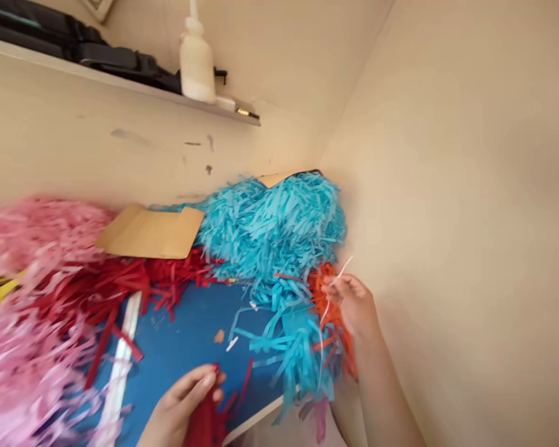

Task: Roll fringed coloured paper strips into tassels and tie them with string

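Observation:
At the bottom centre my left hand (186,397) is closed, its thumb and fingers pinching the top of a red paper tassel (205,422) whose strips hang down. Out to the right my right hand (354,303) pinches a thin white string (321,341); one short end sticks up past the fingertips and the rest trails downward. Behind that hand lies a bunch of orange paper strips (323,292). Beside it, blue paper tassels (291,347) spill over the edge of the blue tabletop (181,335).
A big heap of blue fringe (279,223) fills the corner by the wall. Red fringe (107,285), pink fringe (41,242) and a brown cardboard piece (151,233) lie to the left. Above, a wall shelf (144,90) holds a white glue bottle (197,65) and black gear (74,40).

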Tool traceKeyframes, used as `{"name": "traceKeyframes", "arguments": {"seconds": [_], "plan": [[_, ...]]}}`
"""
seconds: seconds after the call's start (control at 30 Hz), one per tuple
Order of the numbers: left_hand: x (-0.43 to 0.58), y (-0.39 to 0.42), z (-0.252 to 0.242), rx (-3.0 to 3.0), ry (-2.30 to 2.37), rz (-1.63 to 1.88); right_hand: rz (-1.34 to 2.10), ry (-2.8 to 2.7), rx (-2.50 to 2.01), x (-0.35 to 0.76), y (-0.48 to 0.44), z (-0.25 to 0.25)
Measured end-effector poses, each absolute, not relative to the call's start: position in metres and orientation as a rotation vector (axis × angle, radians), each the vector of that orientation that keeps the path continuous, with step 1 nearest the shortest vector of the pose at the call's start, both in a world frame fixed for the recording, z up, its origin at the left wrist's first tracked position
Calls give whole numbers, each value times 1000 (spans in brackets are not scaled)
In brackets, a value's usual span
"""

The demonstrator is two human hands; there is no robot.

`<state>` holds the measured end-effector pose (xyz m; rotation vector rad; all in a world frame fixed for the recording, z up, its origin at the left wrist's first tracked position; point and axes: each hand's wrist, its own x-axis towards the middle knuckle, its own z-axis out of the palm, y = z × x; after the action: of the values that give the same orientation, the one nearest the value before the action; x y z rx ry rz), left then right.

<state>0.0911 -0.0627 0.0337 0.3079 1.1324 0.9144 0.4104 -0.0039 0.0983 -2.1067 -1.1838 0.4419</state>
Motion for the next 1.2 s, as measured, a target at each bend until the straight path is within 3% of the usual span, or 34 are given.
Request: {"name": "traceKeyframes", "arguments": {"seconds": [0.1,0.17,0.63,0.83,1.1,1.2], "plan": [[99,-63,45,87,1021,960,1049,-1295,-1498,330,-48,85],[100,-66,46,16,966,996,1130,-1326,-1401,284,-66,74],[73,-80,41,10,904,1212,527,-1768,-1322,214,-80,61],[71,-84,37,206,992,1214,611,-1888,-1350,214,-81,57],[72,-94,30,900,1282,1223,995,-1897,-1420,221,-83,61],[74,-97,24,1022,1389,1249,943,-1934,-1400,218,-82,60]]}}
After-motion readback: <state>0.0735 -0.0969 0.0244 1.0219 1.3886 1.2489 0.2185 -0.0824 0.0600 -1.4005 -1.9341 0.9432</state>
